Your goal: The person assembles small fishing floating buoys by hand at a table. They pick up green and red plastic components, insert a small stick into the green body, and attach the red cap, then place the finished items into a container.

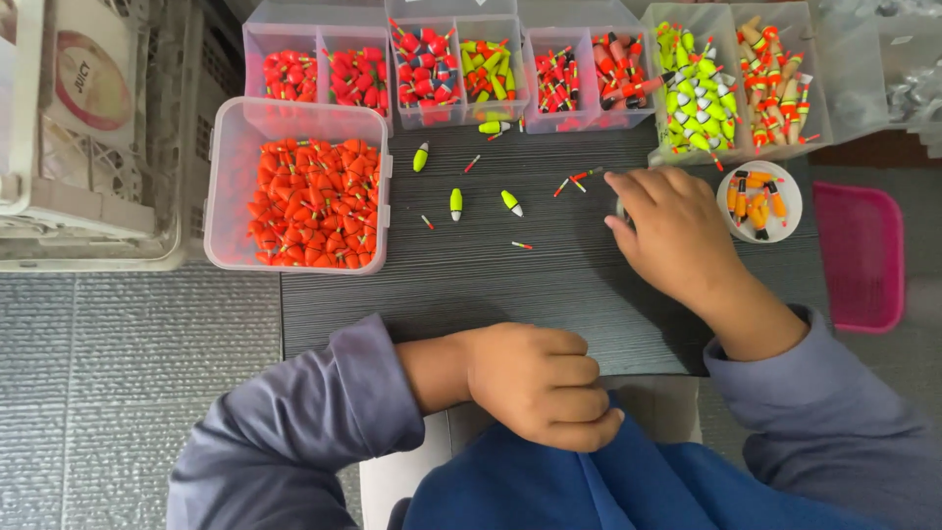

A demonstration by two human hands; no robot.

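While the left hand (538, 383) rests fisted, the right hand (669, 234) curls, perhaps pinching something hidden.

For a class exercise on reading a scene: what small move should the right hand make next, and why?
Probably the right hand should slide left and pinch a loose yellow float. Several floats and thin sticks lie scattered on the dark board, outside the clear boxes, and the left hand rests closed near the body.

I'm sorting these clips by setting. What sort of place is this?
Probably a small sorting or assembly bench for fishing floats: clear bins of orange floats, loose floats on a dark table, stacked crates alongside.
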